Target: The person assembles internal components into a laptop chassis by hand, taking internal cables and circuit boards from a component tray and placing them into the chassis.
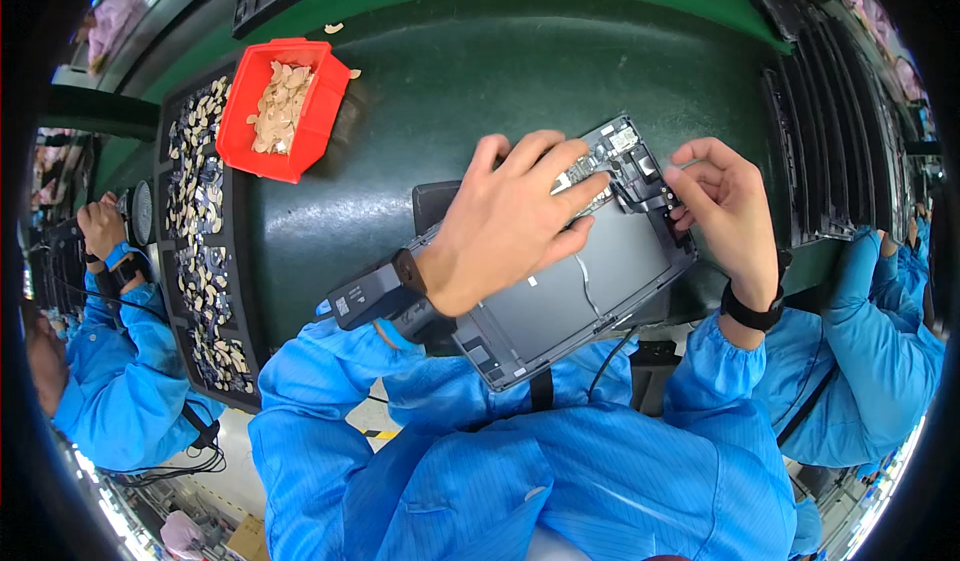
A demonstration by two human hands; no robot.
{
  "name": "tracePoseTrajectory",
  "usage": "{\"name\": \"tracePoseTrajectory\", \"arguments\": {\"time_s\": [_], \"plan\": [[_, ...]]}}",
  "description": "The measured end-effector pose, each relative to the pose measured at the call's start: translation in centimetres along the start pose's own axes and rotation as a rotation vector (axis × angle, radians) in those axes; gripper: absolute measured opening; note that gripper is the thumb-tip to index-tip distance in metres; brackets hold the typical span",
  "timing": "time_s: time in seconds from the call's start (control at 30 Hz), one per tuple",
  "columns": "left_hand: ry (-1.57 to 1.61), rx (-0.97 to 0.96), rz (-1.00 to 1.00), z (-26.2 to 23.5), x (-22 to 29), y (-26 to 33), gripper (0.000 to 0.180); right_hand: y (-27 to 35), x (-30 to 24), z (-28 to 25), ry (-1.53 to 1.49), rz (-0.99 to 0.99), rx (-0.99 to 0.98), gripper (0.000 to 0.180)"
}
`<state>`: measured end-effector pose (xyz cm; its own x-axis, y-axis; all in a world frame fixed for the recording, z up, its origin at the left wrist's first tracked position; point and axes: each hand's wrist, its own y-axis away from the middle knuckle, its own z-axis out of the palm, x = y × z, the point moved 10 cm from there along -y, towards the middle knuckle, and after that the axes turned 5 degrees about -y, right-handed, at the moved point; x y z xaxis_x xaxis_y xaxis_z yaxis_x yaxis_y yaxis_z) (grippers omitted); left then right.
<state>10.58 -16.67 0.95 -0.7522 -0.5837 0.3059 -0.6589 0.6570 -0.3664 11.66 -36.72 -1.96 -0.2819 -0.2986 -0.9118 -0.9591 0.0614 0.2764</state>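
Observation:
An opened flat device, like a laptop or tablet shell, lies tilted in front of me with its inside showing. At its far end sits a circuit board with a black part next to it. My left hand reaches over the device, fingers spread, with its fingertips at the board. My right hand is at the right edge of the far end, its fingers curled and pinched beside the black part. What sits between those fingertips is hidden. A thin pale cable runs along the shell.
A red bin of tan flakes stands at the far left. Beside it, a black compartment tray holds many small parts. Dark panels stand in a row at the right. Co-workers in blue sit on both sides of the green table.

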Motion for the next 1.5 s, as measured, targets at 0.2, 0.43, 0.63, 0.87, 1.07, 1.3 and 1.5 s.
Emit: {"name": "tracePoseTrajectory", "arguments": {"time_s": [0.2,0.43,0.63,0.87,1.07,1.3,1.5], "plan": [[0.232,0.108,0.006,1.0,2.2,-3.0,0.032,-0.6,0.5,-0.1,-0.211,-0.042,-0.051,0.014],[0.261,-0.024,0.076,2.9,2.8,-4.2,0.019,-0.1,1.3,-3.2,-0.207,-0.123,0.114,0.018],[0.145,-0.069,0.123,3.0,3.9,-4.7,0.015,0.4,3.7,-3.7,-0.14,-0.131,0.135,0.019],[0.175,-0.075,0.109,3.1,3.4,-5.0,0.016,0.3,3.6,-3.5,-0.107,-0.173,0.15,0.019],[0.181,-0.079,0.162,3.1,3.6,-5.1,0.016,0.3,3.6,-3.4,-0.08,-0.173,0.164,0.019],[0.208,-0.054,0.166,3.4,3.7,-5.1,0.016,0.3,3.6,-3.2,-0.057,-0.176,0.159,0.019],[0.185,-0.019,0.154,3.3,3.6,-5.2,0.017,0.4,3.7,-3.1,-0.068,-0.183,0.164,0.02]]}}
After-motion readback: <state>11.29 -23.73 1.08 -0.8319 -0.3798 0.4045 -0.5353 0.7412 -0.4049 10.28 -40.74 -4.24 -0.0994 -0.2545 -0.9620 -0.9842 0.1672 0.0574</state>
